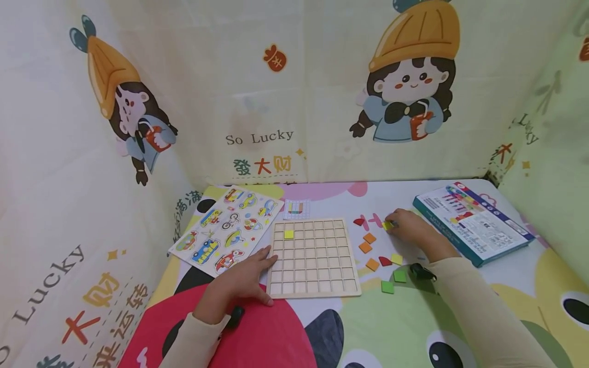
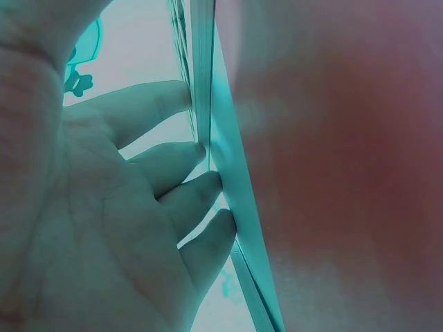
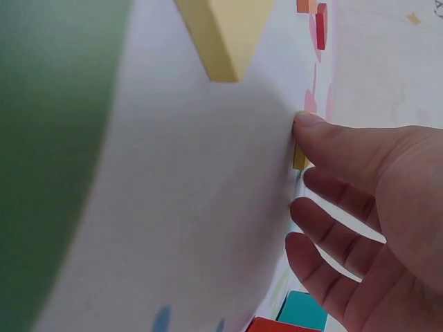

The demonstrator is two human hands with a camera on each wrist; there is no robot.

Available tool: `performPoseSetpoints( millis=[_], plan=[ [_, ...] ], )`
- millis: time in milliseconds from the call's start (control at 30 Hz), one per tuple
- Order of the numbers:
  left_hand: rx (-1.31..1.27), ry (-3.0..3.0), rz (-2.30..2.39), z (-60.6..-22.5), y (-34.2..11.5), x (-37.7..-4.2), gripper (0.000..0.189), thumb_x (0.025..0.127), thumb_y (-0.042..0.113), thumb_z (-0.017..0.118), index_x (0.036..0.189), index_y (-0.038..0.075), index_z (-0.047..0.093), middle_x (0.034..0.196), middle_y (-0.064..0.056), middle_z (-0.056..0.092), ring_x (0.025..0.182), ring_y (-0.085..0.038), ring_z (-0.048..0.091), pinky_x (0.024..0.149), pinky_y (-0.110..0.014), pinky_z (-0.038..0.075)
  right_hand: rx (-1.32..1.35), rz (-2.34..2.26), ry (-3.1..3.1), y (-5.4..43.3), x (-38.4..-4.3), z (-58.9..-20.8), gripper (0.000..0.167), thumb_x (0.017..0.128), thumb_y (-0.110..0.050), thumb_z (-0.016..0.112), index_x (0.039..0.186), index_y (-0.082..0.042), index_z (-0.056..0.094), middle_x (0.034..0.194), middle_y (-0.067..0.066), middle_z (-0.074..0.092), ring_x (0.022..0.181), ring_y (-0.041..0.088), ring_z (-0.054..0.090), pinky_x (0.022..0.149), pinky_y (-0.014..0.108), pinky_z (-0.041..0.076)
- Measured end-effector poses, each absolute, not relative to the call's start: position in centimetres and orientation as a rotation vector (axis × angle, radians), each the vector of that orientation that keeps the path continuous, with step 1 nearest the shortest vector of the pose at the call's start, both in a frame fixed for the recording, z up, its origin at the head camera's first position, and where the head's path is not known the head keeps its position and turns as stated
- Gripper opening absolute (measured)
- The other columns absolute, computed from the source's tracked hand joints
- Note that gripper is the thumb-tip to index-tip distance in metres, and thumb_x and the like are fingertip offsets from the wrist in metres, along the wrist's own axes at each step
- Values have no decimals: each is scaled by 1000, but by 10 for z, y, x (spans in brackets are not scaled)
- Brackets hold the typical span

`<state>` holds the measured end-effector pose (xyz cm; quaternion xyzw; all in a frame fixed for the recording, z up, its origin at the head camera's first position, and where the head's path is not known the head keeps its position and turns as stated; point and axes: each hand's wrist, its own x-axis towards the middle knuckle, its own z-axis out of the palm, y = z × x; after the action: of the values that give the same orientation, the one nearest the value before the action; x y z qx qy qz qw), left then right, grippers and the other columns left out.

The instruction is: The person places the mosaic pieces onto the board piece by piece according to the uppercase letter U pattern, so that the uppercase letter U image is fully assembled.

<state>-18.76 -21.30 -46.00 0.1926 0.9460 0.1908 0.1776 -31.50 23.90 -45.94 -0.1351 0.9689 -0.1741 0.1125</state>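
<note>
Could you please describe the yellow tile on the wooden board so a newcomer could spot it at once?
Find the gridded wooden board beside the left hand. Near its far left corner sits a small yellow square tile. It is the only piece on the board; the other yellow pieces are off to its right.

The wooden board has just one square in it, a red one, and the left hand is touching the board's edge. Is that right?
Almost! The square is yellow, not red, as the head view shows. It is the only one in the wooden board, and the left hand is touching the board's edge.
</note>
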Motion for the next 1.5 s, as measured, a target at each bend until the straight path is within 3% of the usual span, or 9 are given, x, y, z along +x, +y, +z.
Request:
performPoseSetpoints(
  millis=[300,1067,1500],
  plan=[
    [536,2677,569,-460,-214,-186,108,59,48,90,151,20,40,160,-5,21,144,-30,21,92,-49,49,-443,-533,2844,240,-314,-461,34,91,-7,67,124,-1,64,128,22,55,121,43,46,100,58,39],
    [537,2694,553,-464,-214,-188,108,60,53,89,150,21,40,160,-3,21,144,-27,20,98,-50,45,-545,-558,2867,183,-315,-452,32,91,-12,69,122,-2,66,110,11,62,96,27,55,91,44,50],
    [530,2687,579,-468,-217,-188,108,59,53,88,151,22,40,160,-2,21,144,-27,20,95,-48,47,-880,-591,2879,139,-310,-449,29,89,-13,72,116,-4,69,104,6,61,91,23,58,84,40,51]
  ],
)
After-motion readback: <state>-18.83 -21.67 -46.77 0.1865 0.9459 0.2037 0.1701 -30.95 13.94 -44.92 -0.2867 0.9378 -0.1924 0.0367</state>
